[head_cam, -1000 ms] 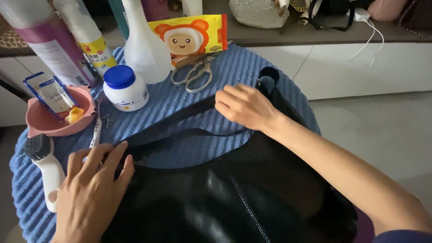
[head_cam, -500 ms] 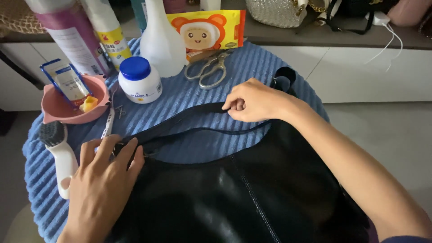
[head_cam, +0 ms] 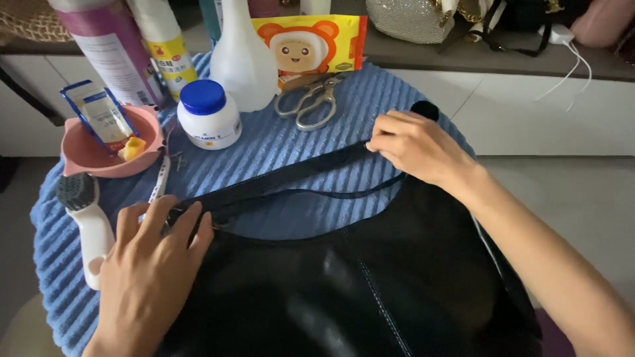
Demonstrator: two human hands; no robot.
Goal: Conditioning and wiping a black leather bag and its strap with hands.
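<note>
Strap (head_cam: 291,175) of black bag (head_cam: 344,291) on desk (head_cam: 278,135): we pinched it with right hand (head_cam: 413,145) fingers; left hand (head_cam: 155,254) lay flat, fingers spread, pinning its other end. Risk: tugging could've dragged the bag into the brush (head_cam: 86,221).

- A round table under a blue ribbed cloth (head_cam: 278,139) fills the middle.
- Behind it runs a low white cabinet (head_cam: 549,112) with a dark grey top (head_cam: 423,53).
- The floor (head_cam: 582,198) is pale grey and plain.
- Light is soft, with dim shadow at the left.
</note>
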